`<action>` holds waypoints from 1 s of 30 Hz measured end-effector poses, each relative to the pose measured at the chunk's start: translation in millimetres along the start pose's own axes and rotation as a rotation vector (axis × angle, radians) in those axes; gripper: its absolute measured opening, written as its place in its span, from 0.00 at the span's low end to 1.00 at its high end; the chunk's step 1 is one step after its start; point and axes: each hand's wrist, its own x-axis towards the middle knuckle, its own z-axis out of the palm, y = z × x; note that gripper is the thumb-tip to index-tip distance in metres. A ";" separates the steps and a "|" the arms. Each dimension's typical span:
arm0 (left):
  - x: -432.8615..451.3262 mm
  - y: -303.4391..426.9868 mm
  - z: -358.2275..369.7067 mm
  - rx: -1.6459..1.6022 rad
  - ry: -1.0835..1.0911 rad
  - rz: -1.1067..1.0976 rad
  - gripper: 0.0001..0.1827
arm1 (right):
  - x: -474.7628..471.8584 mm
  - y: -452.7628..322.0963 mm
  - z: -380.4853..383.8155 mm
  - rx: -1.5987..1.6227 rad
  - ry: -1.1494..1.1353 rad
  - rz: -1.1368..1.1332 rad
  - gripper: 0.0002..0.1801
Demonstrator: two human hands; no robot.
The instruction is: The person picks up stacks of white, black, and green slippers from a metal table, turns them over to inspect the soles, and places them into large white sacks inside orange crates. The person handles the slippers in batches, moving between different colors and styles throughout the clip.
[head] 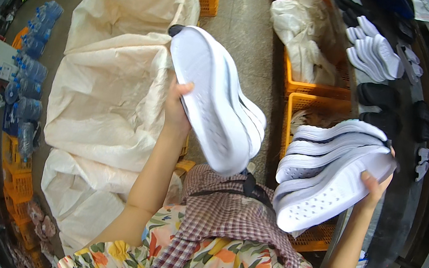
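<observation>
A stack of white shoe soles (207,103) is gripped by my left hand (178,106), its thumb over the edge of the top sole. These soles tilt down to the right in front of my checkered apron, and a dark piece shows at their upper end. My right hand (375,188) grips a second fanned stack of white shoe soles (324,190) by its right end, thumb on the front sole. Small dimples mark that front sole. Most fingers of both hands are hidden behind the stacks.
Large containers lined with cream woven sheeting (96,101) stand on the left. Orange plastic crates (317,102) line the floor beside a dark bench (394,206), which carries white soles (374,54) and black soles (378,95). Clear blue water bottles (31,82) stand at far left.
</observation>
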 end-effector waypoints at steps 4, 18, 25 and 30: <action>-24.3 -2.0 -63.1 -0.046 0.056 -0.036 0.31 | 5.8 28.7 14.0 0.435 -0.102 0.395 0.37; -30.1 15.2 -132.0 0.279 0.062 0.187 0.31 | -9.8 67.4 158.7 0.627 0.053 0.522 0.27; -29.5 37.2 -155.4 -0.256 0.139 -0.038 0.32 | -6.4 48.1 214.5 0.493 -0.043 0.610 0.20; -32.4 60.9 -160.7 -0.181 0.269 0.012 0.38 | 17.3 67.7 250.0 0.459 -0.139 0.437 0.12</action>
